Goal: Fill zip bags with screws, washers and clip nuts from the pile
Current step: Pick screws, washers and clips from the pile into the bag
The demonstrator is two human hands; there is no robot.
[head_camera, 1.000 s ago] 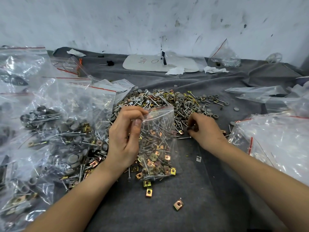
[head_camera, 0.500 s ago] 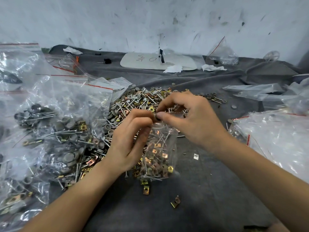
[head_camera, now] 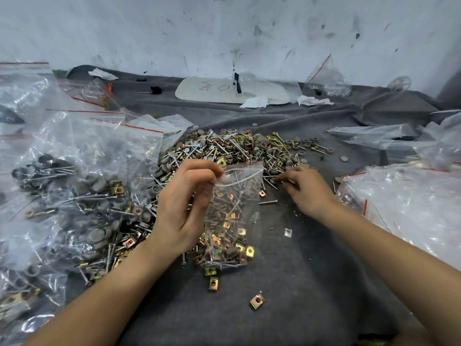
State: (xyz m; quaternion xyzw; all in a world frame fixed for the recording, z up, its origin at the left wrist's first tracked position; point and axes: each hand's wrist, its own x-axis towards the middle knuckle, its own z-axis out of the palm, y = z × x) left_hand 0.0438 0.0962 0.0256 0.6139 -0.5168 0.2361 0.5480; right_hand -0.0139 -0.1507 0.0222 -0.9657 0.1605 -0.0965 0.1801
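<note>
A clear zip bag [head_camera: 232, 216], partly filled with screws and gold clip nuts, stands upright on the grey cloth at centre. My left hand [head_camera: 184, 208] pinches its open rim at the upper left. Behind it spreads the pile [head_camera: 239, 148] of screws, grey washers and clip nuts. My right hand [head_camera: 306, 191] lies palm down at the pile's near right edge, fingers curled onto loose screws there; whether it grips one is hidden. A single screw [head_camera: 268, 202] lies between the bag and that hand.
Filled zip bags [head_camera: 74, 196] are heaped on the left, and empty bags [head_camera: 411, 196] lie on the right. Loose clip nuts [head_camera: 257, 300] sit on the grey cloth [head_camera: 299, 283] in front. A white board [head_camera: 224, 91] and tissue scraps lie by the back wall.
My right hand left the bag's mouth, where it was dropping a part, and went back down to the pile's right edge. My left hand kept the bag's rim.
</note>
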